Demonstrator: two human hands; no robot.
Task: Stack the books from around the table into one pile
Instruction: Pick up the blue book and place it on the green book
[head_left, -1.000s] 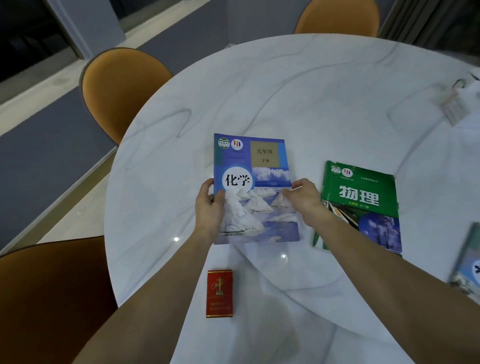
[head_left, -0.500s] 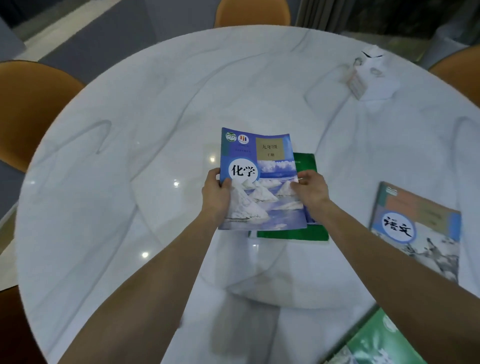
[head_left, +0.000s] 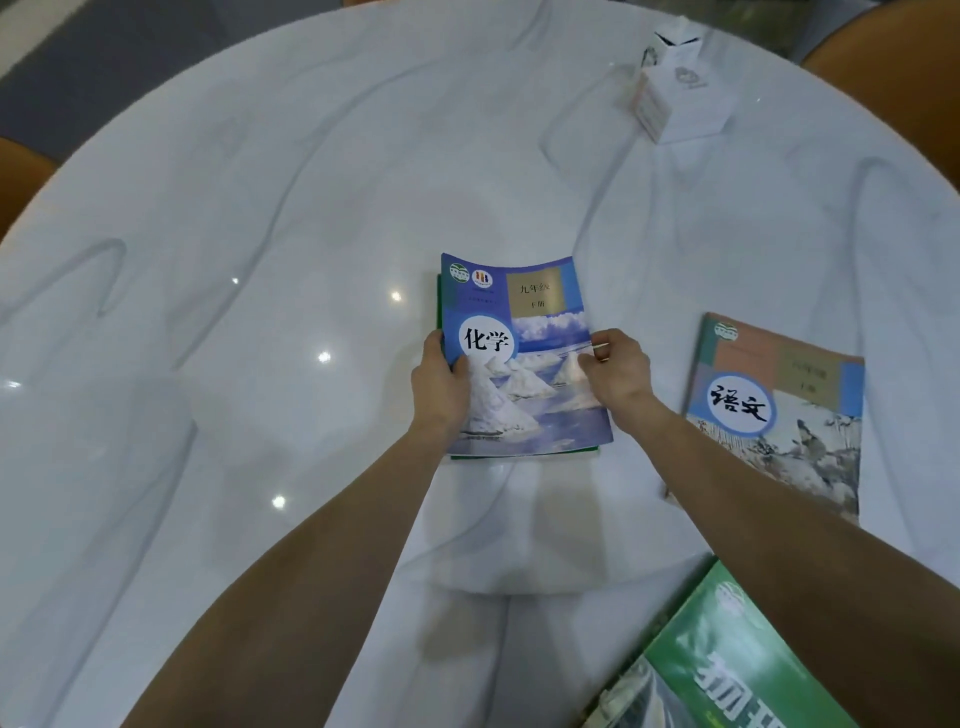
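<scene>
A blue chemistry book lies on top of a green book near the middle of the round table; only a thin green strip shows at its left and bottom edges. My left hand grips the blue book's left edge. My right hand holds its right edge, thumb on the cover. A second book with a pink and tan cover lies flat to the right. Another green book lies at the bottom right, partly cut off by the frame.
The white marble table fills the view. A small white box stands at the far right. Orange chair backs show past the table's rim at the top right and at the left edge.
Both hands carried the blue book to the right and set it over the green book, which is now almost fully covered. The view swung right; the red box has left the frame.
</scene>
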